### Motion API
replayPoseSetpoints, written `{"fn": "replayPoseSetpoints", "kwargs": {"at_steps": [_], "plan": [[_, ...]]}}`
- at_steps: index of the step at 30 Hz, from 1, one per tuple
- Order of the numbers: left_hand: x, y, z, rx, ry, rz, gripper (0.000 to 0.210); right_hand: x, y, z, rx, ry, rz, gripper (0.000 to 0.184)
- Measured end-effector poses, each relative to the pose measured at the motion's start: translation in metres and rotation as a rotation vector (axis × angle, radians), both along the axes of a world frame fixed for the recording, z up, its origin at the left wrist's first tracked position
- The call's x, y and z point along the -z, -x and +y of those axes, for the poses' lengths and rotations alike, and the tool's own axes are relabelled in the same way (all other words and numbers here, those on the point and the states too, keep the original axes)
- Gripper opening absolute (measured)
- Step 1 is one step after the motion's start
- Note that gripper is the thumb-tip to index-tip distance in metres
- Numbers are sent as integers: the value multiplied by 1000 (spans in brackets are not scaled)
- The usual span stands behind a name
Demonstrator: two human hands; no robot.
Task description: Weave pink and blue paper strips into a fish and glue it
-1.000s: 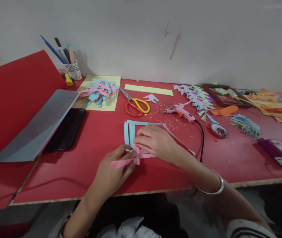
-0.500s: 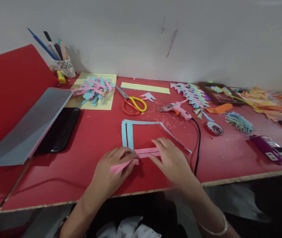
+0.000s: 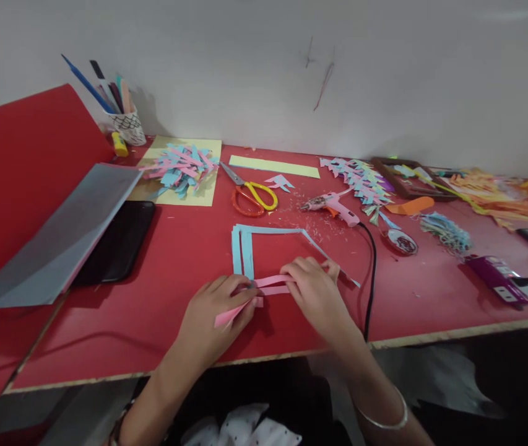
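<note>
Pink paper strips run between my two hands, meeting blue paper strips where they cross. My left hand pinches the crossing, and a short folded pink end sticks out from under its fingers. With fingers closed, my right hand grips the upper pink strip, which bows slightly up from the lower one. A long blue strip extends right from the top of the blue pair and bends down toward the right. My fingers hide the exact fold.
Scissors lie beyond the strips, with a pink glue gun and its black cord to the right. Cut paper pieces sit on a yellow sheet. A black phone lies partly under grey paper at left.
My right hand has closed its fingers on the upper pink strip and lifted it apart from the lower one. My left hand keeps its pinch. The view has shifted slightly.
</note>
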State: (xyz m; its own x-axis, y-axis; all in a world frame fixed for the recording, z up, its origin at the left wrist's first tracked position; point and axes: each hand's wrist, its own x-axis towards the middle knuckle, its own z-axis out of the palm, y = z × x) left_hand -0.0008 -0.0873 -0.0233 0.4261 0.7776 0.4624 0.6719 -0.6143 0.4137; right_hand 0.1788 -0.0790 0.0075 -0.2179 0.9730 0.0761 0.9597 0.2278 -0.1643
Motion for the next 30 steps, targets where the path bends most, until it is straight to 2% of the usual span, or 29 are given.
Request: {"fn": "replayPoseSetpoints", "kwargs": {"at_steps": [7,11,14,18,23,26,30], "plan": [[0,1,0,24,-3,53,25,-26,-2,9,-165,48,-96,22],[0,1,0,30,-36,110,25,-33,-4,19,-173,-22,-231,25],[1,1,-1,29,-34,91,24,-35,-7,24,-184,23,-234,26],[0,1,-1,39,-62,102,24,-35,-12,28,-250,141,33,30],[-2,1,-1,42,-140,215,27,-35,-8,37,-502,299,415,28],[-1,2,-1,44,-166,253,27,-34,-3,44,-551,354,493,30],[0,2,0,55,-210,301,28,-31,2,49,-667,522,541,27]]}}
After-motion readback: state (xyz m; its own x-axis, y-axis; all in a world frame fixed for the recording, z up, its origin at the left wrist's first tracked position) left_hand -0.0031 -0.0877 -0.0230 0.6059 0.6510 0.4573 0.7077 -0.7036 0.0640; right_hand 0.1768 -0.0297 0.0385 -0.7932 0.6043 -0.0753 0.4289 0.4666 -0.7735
